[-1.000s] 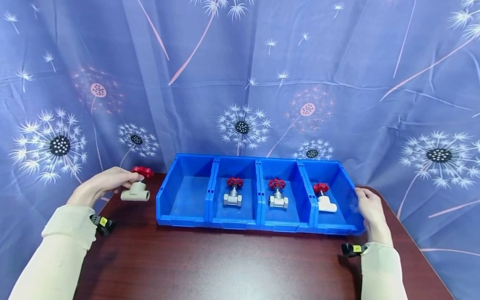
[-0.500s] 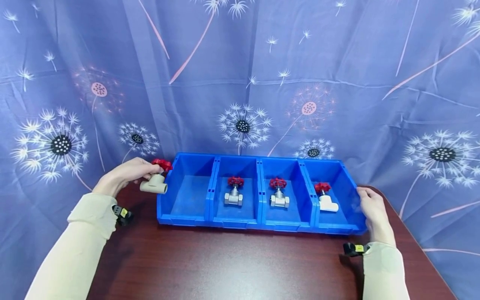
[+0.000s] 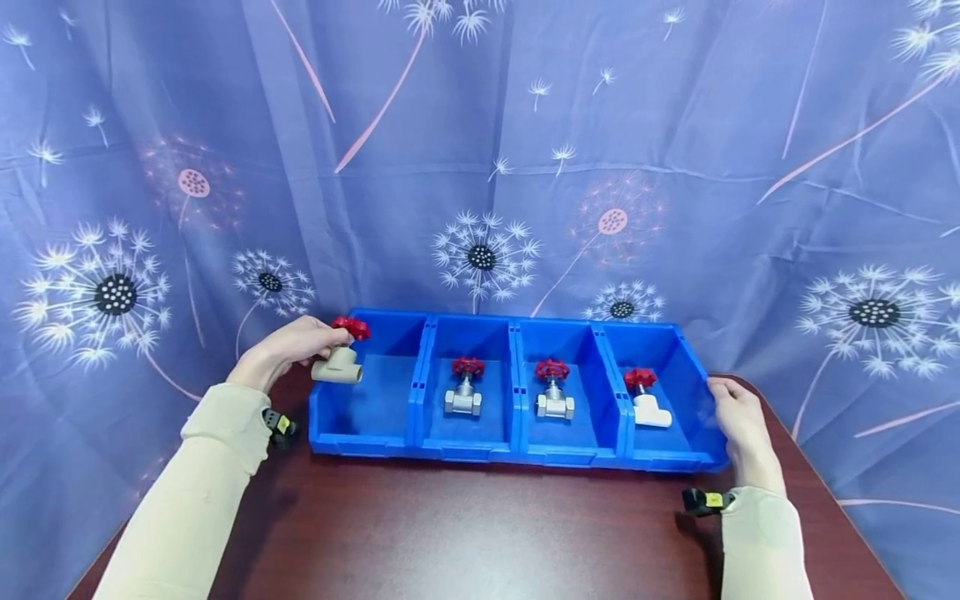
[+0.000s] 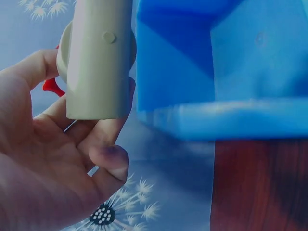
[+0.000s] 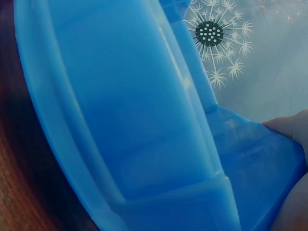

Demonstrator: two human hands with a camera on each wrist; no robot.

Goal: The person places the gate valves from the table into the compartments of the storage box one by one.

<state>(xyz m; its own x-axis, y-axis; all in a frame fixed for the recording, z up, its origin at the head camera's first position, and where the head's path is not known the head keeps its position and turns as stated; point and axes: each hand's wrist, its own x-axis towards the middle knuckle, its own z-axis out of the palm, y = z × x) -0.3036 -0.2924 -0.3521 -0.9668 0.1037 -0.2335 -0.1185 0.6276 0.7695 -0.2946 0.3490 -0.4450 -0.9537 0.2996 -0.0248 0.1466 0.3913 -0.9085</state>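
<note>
My left hand [image 3: 288, 348] holds a beige plastic valve [image 3: 337, 367] with a red handwheel [image 3: 352, 328], gripping it near the wheel. This valve is raised at the left wall of the leftmost compartment in a row of blue bins [image 3: 465, 452]. In the left wrist view the valve's pipe body [image 4: 98, 62] is beside the blue wall, and the fingers' hold on the wheel is partly hidden behind it. On the far right my right hand [image 3: 742, 421] grips the outer side wall of the rightmost bin; the right wrist view shows only parts of that hand at the edge.
The two middle bins each contain a metal valve [image 3: 462, 402] [image 3: 556, 406] with a red wheel. A white plastic valve [image 3: 651, 411] lies in the rightmost bin. The bins stand on a dark wood table [image 3: 480, 533], with a blue dandelion-patterned curtain [image 3: 480, 100] behind.
My left hand has moved right with the beige valve, from beside the bins to the leftmost bin's left wall. My right hand has stayed on the rightmost bin.
</note>
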